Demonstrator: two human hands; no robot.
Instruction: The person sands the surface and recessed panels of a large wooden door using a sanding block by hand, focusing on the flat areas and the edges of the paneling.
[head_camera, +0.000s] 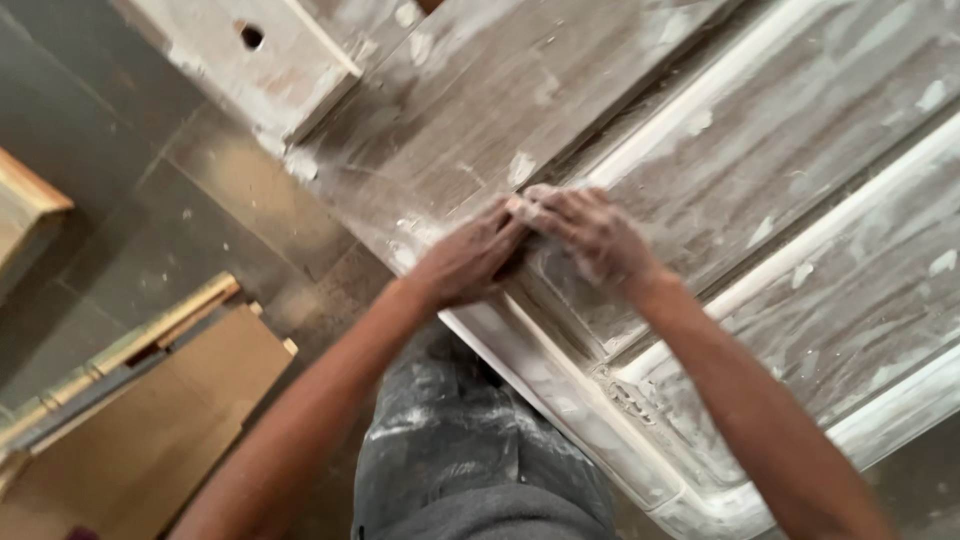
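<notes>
A large wooden door panel (480, 110) coated in white dust and filler lies flat before me, with raised mouldings running diagonally. My left hand (465, 262) and my right hand (590, 235) press together on the panel near its moulded edge. The fingers meet around something small and pale. The blur and the fingers hide what that thing is. Both hands are powdered white.
A second dusty wooden piece with a round hole (255, 50) rests at the top left. Brown boards and wooden strips (150, 400) lie on the dark tiled floor (100, 130) at the left. My dust-covered trouser leg (450, 440) shows below the panel's edge.
</notes>
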